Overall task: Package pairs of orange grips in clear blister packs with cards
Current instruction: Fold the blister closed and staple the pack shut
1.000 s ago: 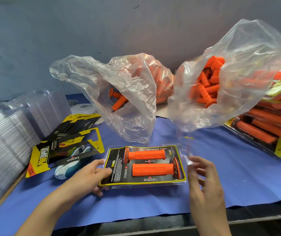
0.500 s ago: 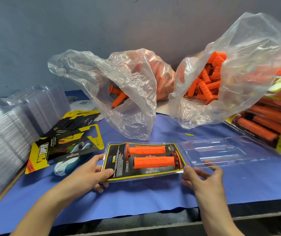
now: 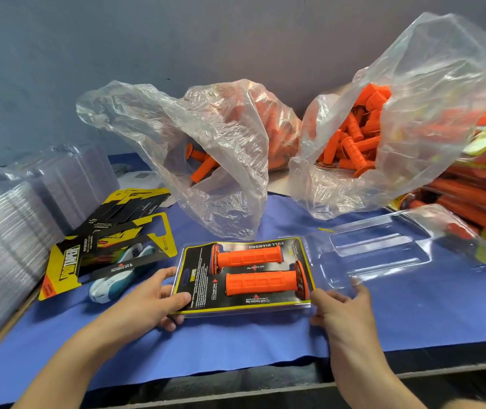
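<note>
The open blister pack (image 3: 244, 276) lies on the counter (image 3: 413, 314), long axis left to right. Its clear lid half (image 3: 383, 255) extends rightward, nearer the right hand (image 3: 339, 308), which pinches its near edge. The left hand (image 3: 150, 299) clamps the left end.

Two orange grips are lying parallel and horizontal in an open clear blister pack (image 3: 243, 308), on its black-and-yellow card (image 3: 197, 278): upper grip (image 3: 247, 256) with flange at left, lower grip (image 3: 261, 282) with flange at right. The pack's clear lid half (image 3: 383, 255) is lying flat, hinged open to the right, on the blue tabletop (image 3: 413, 314).
</note>
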